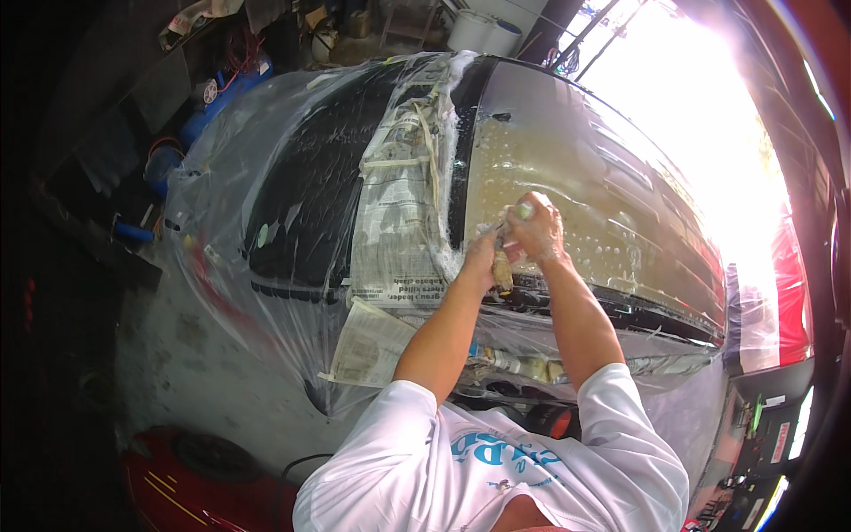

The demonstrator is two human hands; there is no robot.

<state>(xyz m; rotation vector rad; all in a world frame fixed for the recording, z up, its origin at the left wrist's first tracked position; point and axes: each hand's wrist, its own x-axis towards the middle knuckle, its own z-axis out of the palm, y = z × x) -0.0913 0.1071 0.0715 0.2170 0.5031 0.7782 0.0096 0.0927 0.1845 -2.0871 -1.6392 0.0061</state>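
In front of me is the wet, tan-grey roof of a car, with droplets and white suds on it. Both hands are close together above its near left part. My left hand is closed on a narrow, worn tan-brown piece, whose kind I cannot make out. My right hand, just beside it, grips a small pale greenish lump that shows between the fingers. White foam clings to the fingers of both hands.
Newspaper sheets mask the glass edge left of the roof. Clear plastic film drapes the car's left end and near side. A red car stands at lower left, a blue tank at upper left, white buckets at the back.
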